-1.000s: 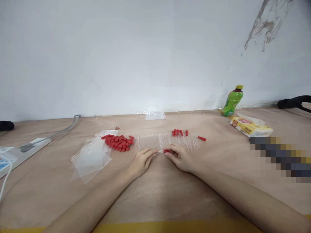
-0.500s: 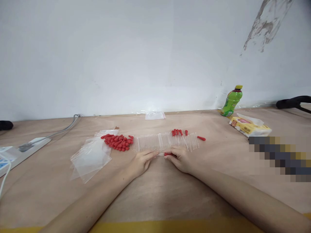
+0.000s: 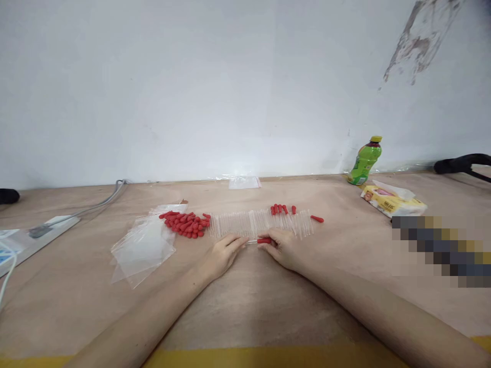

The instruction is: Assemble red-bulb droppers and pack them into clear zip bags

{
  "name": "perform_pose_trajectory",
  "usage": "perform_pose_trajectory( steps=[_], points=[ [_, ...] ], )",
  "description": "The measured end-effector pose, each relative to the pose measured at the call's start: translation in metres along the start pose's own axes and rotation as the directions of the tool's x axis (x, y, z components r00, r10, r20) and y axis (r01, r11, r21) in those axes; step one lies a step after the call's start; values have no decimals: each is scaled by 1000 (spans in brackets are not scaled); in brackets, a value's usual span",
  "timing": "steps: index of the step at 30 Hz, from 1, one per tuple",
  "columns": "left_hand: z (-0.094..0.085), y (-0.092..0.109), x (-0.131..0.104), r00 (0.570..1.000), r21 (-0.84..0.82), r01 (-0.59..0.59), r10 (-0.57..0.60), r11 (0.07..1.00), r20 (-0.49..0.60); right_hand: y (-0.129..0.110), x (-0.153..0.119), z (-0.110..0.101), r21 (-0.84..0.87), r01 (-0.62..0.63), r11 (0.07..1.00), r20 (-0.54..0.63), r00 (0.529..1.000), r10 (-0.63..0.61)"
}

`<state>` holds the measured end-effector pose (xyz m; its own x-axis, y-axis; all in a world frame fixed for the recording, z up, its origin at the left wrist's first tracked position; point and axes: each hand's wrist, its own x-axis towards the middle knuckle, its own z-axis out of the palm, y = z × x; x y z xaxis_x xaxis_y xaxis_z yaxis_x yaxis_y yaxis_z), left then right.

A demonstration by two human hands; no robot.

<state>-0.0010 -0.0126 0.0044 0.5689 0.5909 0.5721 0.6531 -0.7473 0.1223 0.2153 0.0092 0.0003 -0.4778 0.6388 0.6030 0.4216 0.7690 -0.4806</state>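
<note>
Between my hands a clear glass dropper tube (image 3: 251, 242) runs sideways, its right end at a red rubber bulb (image 3: 264, 240). My left hand (image 3: 227, 253) is closed on the tube's left part, fingers pinched. The bulb is pinched by my right hand (image 3: 283, 249), thumb below and fingers above. How far the tube sits inside the bulb is hard to make out. Just beyond my hands lies a row of clear glass tubes (image 3: 233, 225). Several tubes at the row's right side carry red bulbs (image 3: 279, 209) on their far ends. Left of the row is a pile of loose red bulbs (image 3: 186, 225).
Clear plastic bags (image 3: 143, 250) lie under and left of the pile. One dropper with a red bulb (image 3: 317, 219) rests right of the row. Farther right stand a green bottle (image 3: 365, 162) and a tissue pack (image 3: 391, 202). A power strip (image 3: 63, 230) is at the left.
My left hand has shifted slightly left along the tube. More of the red bulb shows at my right fingertips. The row and the pile look the same.
</note>
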Motion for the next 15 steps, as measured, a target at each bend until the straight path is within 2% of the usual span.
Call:
perform_pose_trajectory(
  steps=[5, 9, 15],
  points=[
    [-4, 4, 0, 998, -130, 55, -50, 990, 43, 1, 0, -2, 41, -28, 999, 28, 999, 27],
    [-5, 9, 1, 998, -222, 58, -61, 973, -7, -1, -1, -2, 71, -16, 997, 46, 999, 13],
    [-3, 10, 0, 998, -240, 60, -60, 969, 8, -1, 0, -1, 60, 62, 996, 113, 991, -69]
  ],
)
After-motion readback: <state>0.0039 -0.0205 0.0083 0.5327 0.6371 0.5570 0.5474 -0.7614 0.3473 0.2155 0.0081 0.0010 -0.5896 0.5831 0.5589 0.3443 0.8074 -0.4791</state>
